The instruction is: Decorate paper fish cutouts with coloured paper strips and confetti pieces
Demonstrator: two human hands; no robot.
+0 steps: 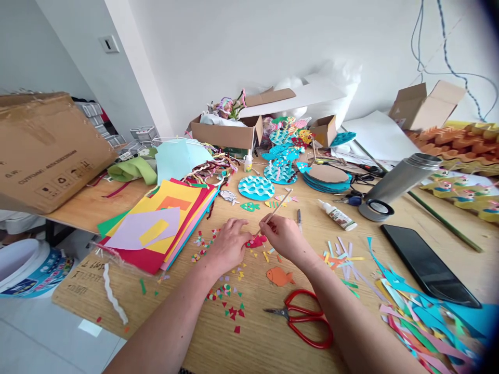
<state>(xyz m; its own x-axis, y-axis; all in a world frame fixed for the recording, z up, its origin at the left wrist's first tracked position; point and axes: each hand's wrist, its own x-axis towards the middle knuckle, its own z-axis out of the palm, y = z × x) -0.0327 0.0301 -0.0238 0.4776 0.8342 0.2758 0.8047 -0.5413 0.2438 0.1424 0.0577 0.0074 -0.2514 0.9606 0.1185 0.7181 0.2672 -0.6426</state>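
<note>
My right hand (284, 238) is closed in a pinch around a thin wooden stick (281, 203). The stick's lower end points down at a small red paper fish (256, 241) lying on the table. My left hand (229, 243) rests against the fish's left side, its thumb and forefinger bent at the edge and the other fingers loosely curled. An orange paper fish (279, 277) lies below my right hand. Nearer to me are red-handled scissors (306, 318), blades slightly apart. Small coloured paper dots (222, 292) and snippets surround my left hand.
Stacked coloured paper (156, 228) lies left. A blue wave-patterned disc (256, 188), green paper fish (250, 206) and glue bottle (338, 215) sit beyond my hands. At right are a phone (429, 264), metal flask (405, 176) and paper scraps (424, 322). Cardboard boxes (226, 132) stand behind.
</note>
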